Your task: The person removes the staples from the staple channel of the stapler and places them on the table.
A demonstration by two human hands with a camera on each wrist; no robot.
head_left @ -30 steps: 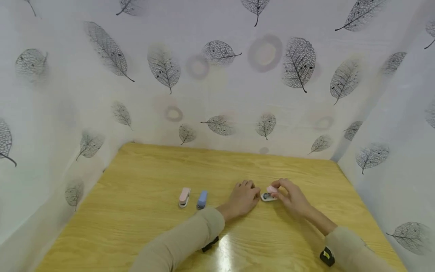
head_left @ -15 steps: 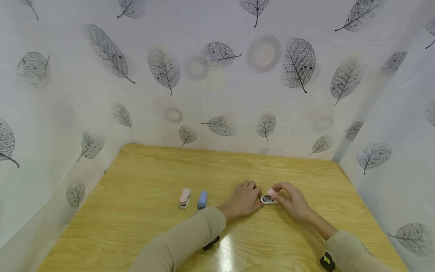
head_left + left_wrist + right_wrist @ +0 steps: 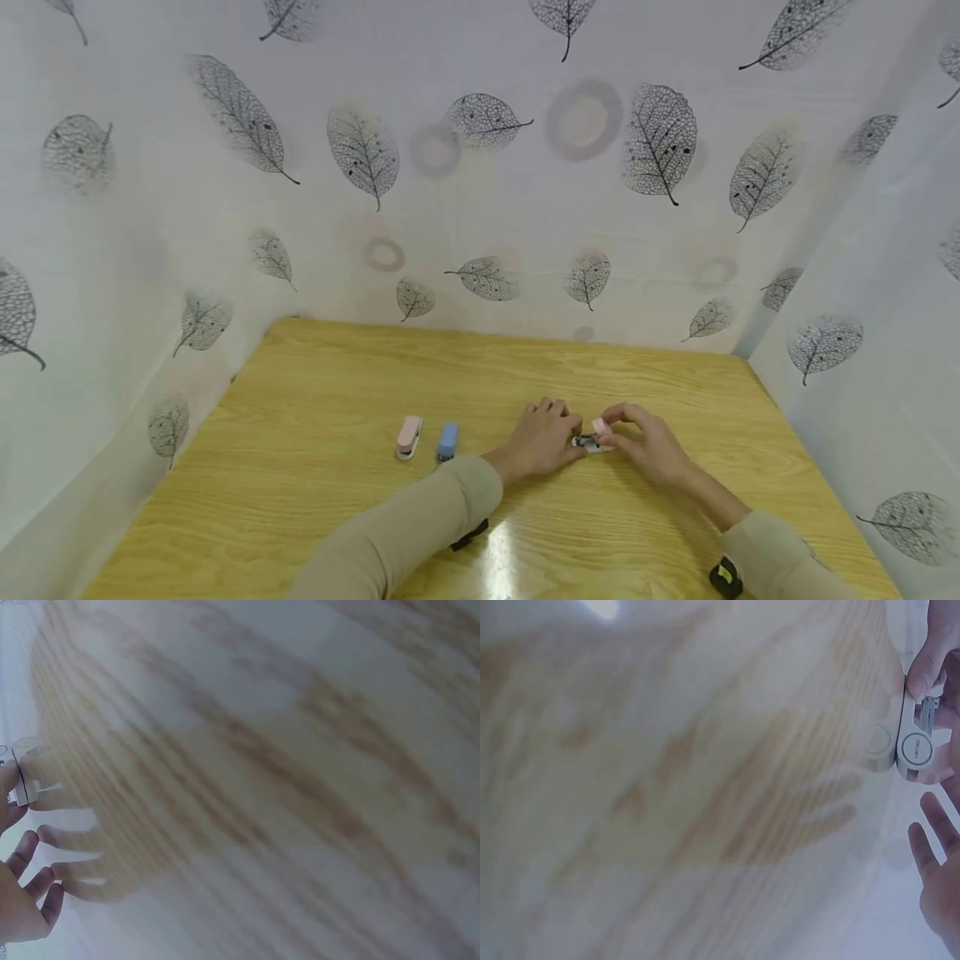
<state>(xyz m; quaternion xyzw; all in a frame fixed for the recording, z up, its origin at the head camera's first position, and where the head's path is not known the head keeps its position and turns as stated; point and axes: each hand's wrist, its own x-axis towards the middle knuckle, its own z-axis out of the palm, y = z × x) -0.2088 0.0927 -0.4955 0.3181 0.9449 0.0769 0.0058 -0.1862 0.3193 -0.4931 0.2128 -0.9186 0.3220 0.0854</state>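
Note:
A small pink-and-white stapler (image 3: 596, 446) lies on the wooden table between both hands, its pink top (image 3: 602, 427) swung up from the white base. The metal staple channel shows between them. My left hand (image 3: 538, 437) grips the left end of the base with thumb and index finger. From the right, my right hand (image 3: 647, 442) pinches the raised pink top between thumb and fingers. In the right wrist view, the round end of the stapler (image 3: 915, 748) is seen at the table surface. Part of the stapler is hidden behind fingers in the left wrist view.
Left of the hands, a second pink stapler (image 3: 408, 437) and a blue stapler (image 3: 447, 442) lie side by side, both closed. A leaf-patterned curtain (image 3: 517, 208) surrounds the wooden table (image 3: 337, 367) at the back and sides.
My left hand has shifted slightly right, and its thumb and index finger have closed about the base's left end. The right hand keeps pinching the pink top, with little movement.

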